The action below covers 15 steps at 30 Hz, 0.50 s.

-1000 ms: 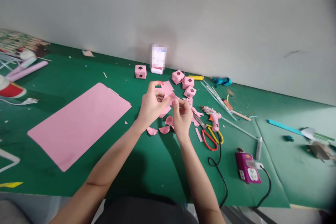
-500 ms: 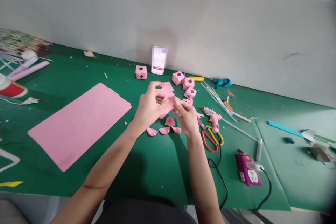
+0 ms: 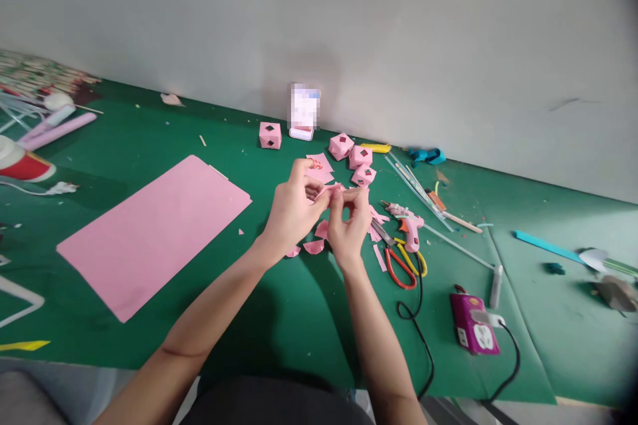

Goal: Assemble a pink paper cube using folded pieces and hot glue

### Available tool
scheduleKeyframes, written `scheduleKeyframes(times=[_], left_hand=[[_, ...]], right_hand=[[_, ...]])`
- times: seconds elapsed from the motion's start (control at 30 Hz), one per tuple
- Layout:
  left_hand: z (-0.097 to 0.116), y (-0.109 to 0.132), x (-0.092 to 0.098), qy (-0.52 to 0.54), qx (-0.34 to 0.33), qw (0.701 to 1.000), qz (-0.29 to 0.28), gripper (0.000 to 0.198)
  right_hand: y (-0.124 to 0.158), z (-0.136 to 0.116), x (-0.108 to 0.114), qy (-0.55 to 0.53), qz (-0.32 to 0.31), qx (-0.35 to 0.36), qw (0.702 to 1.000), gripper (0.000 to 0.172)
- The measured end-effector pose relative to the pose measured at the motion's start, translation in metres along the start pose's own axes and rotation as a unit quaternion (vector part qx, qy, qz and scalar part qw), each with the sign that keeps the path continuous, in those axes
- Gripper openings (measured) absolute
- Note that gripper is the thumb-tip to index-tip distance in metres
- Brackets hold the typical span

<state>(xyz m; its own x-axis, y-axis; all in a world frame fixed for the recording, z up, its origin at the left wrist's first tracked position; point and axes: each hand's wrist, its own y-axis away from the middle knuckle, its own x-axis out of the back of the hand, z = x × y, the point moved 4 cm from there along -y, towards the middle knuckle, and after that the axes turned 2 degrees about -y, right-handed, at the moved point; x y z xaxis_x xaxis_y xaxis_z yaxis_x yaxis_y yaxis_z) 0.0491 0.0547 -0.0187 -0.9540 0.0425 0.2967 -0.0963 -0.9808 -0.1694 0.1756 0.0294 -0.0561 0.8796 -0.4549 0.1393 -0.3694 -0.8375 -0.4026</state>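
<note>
Between my two hands is a small folded piece of pink paper [image 3: 331, 188], mostly covered by the fingers. My left hand [image 3: 299, 206] pinches its left side between thumb and fingers. On its right side, my right hand [image 3: 349, 219] grips it with thumb and bent fingers. Just beneath the hands lie curved pink paper pieces [image 3: 314, 248], partly hidden. Behind the left fingers are flat pink paper cutouts [image 3: 319, 167]. Several folded pink paper shapes with diamond holes stand beyond, among them one near the right hand [image 3: 363, 175] and a box-like one [image 3: 270, 135] farther left.
A large pink sheet [image 3: 154, 236] lies left on the green table [image 3: 239, 339]. To the right are scissors [image 3: 401, 265], a pink glue gun [image 3: 409, 226] with a black cord, and a purple packet [image 3: 474, 324]. A phone [image 3: 304, 113] leans against the wall.
My right hand has turned and moved closer to the left one, its fingers now bent over the pink paper. The piece appears more folded, and a pink strip beside the scissors is now uncovered.
</note>
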Motion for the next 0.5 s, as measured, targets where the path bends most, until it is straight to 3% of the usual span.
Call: scheduleKeyframes(times=[0.17, 0.27, 0.33, 0.4, 0.5], left_hand=[[-0.004, 0.001, -0.007, 0.041, -0.035, 0.998, 0.041, 0.047], [-0.008, -0.002, -0.006, 0.068, -0.059, 0.992, 0.083, 0.052], [-0.009, -0.004, -0.001, 0.079, -0.06, 0.99, 0.095, 0.052], [-0.009, -0.007, 0.007, 0.067, -0.046, 0.993, 0.09, 0.052], [-0.007, -0.009, 0.018, 0.022, -0.013, 0.998, 0.054, 0.055]], right_hand=[[0.011, 0.007, -0.007, -0.055, 0.081, -0.016, 0.995, 0.027], [0.017, 0.01, -0.014, -0.081, 0.08, -0.035, 0.993, 0.027], [0.014, 0.008, -0.016, -0.074, 0.019, -0.044, 0.996, 0.028], [0.007, 0.005, -0.013, -0.051, -0.08, -0.053, 0.994, 0.03], [-0.008, 0.002, 0.006, -0.019, -0.181, -0.063, 0.981, 0.029]])
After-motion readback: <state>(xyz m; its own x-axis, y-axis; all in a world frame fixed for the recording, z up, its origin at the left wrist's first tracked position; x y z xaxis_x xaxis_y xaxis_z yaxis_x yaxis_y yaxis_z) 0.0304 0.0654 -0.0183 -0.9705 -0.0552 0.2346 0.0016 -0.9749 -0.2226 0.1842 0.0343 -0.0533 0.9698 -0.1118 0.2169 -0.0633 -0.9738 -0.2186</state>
